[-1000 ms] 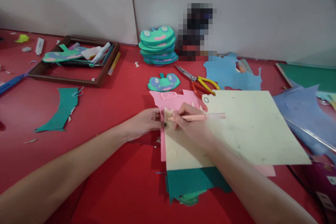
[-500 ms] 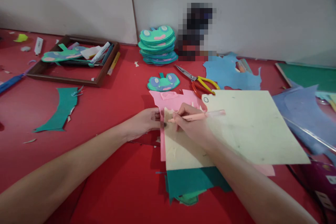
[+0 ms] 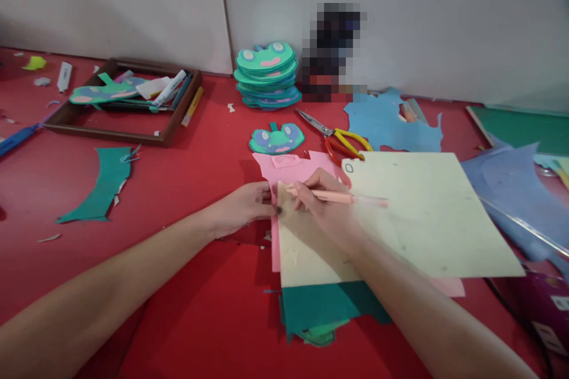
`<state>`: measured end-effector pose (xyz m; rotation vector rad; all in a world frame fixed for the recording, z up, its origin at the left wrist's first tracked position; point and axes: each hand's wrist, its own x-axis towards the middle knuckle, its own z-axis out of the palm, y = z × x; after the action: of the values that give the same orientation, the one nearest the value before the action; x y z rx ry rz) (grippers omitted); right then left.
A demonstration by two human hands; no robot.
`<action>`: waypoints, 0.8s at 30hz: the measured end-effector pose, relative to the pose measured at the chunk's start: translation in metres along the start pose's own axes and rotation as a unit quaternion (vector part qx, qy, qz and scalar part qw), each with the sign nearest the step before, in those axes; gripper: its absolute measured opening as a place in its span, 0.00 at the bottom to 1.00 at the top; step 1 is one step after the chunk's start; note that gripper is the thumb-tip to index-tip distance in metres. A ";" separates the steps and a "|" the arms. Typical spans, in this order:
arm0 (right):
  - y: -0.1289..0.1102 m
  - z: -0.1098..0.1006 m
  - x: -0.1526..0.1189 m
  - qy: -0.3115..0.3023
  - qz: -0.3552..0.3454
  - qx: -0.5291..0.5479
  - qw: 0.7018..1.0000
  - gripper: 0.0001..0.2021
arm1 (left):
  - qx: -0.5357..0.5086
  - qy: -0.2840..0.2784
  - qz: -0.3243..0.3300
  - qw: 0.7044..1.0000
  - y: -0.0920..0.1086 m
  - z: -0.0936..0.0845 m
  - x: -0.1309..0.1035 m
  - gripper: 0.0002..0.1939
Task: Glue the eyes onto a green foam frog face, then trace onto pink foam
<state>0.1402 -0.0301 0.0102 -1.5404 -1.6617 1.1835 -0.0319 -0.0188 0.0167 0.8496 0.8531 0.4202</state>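
Note:
A peach-coloured marker is gripped in my right hand, its tip at the upper left corner of a large cream sheet. My left hand rests at the sheet's left edge, fingers against the pink felt and the paper edge; whether it pinches them is unclear. A small oval is drawn near the sheet's top. Teal felt sticks out below the sheet. Just beyond the pink felt lies a green face-shaped cutout.
Scissors lie behind the sheet, beside blue felt. A stack of green cutouts stands by the wall. A brown frame at left holds markers. Purple material is at right, teal scrap at left.
My right hand and the marker have shifted slightly up and to the right on the cream sheet. My left hand has stayed in place.

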 end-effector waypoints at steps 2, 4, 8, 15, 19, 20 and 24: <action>0.000 0.000 0.000 0.004 -0.004 -0.014 1.000 0.21 | -0.004 -0.003 0.004 1.000 -0.001 -0.001 0.001 0.12; 0.001 0.000 0.000 0.014 -0.009 -0.020 1.000 0.21 | -0.007 -0.003 0.006 1.000 -0.002 -0.002 0.001 0.14; 0.005 -0.002 -0.001 0.070 -0.018 -0.022 0.997 0.20 | -0.013 -0.015 0.013 1.000 -0.005 -0.004 0.002 0.19; 0.003 -0.003 -0.001 0.019 -0.017 -0.068 0.997 0.21 | -0.014 -0.014 0.011 1.000 -0.005 -0.004 0.000 0.19; 0.003 -0.003 -0.002 0.007 -0.019 -0.075 0.997 0.20 | -0.013 -0.007 0.014 1.000 -0.006 -0.004 0.001 0.18; 0.003 -0.003 -0.002 0.008 -0.015 -0.080 0.997 0.21 | -0.014 -0.006 0.014 1.000 -0.006 -0.004 0.002 0.17; 0.004 -0.003 -0.002 0.026 -0.010 -0.088 0.996 0.21 | -0.016 -0.001 0.012 1.000 -0.007 -0.004 0.002 0.14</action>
<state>0.1446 -0.0317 0.0084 -1.6408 -1.7819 1.0003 -0.0336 -0.0202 0.0089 0.8312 0.8330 0.4520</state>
